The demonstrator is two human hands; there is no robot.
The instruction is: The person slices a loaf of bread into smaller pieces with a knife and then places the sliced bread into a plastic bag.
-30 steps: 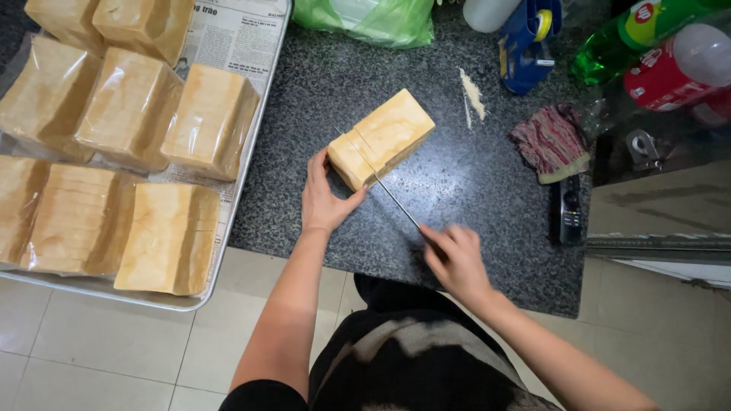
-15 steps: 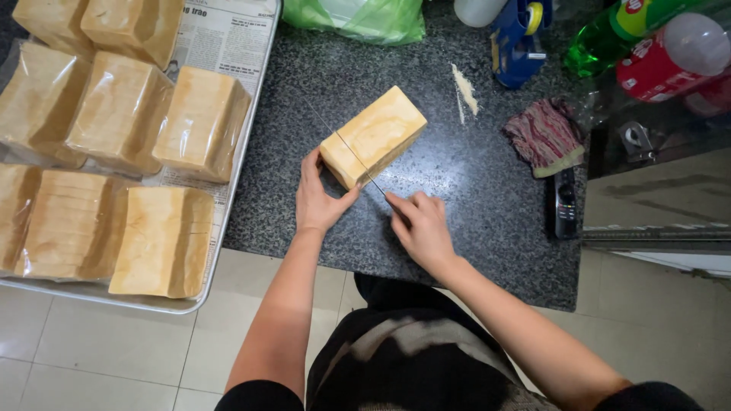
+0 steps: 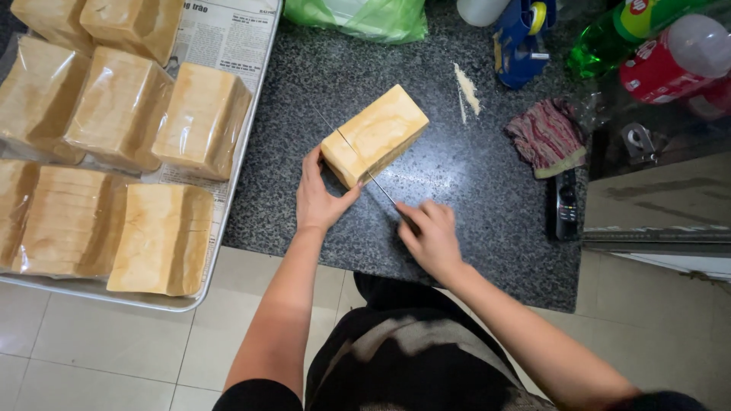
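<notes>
The bread loaf (image 3: 375, 135) lies on the dark speckled counter (image 3: 472, 198), and I use it as the landmark. The knife (image 3: 365, 169) crosses its near end: the thin blade runs over the top and down the near side, but it is hard to see how deep it sits in the bread. The handle is hidden inside the right hand (image 3: 430, 237), just near and right of the loaf, with fingers curled tight around it. The left hand (image 3: 318, 196) touches the near-left corner of the loaf, fingers together on the left face and thumb pressing the end slice.

Left of the loaf, a metal tray (image 3: 152, 301) with wrapped loaves (image 3: 122, 114) is cut off by the frame edge. Right of the loaf lie a striped cloth (image 3: 547, 135) and a small black remote (image 3: 565, 204). Behind it, a green bag (image 3: 365, 17) and bottles (image 3: 655, 46) are only partly in view.

Compared with half a second ago, the right hand is about the same place, closer to the loaf than one second ago, and the blade now shows across the top.
</notes>
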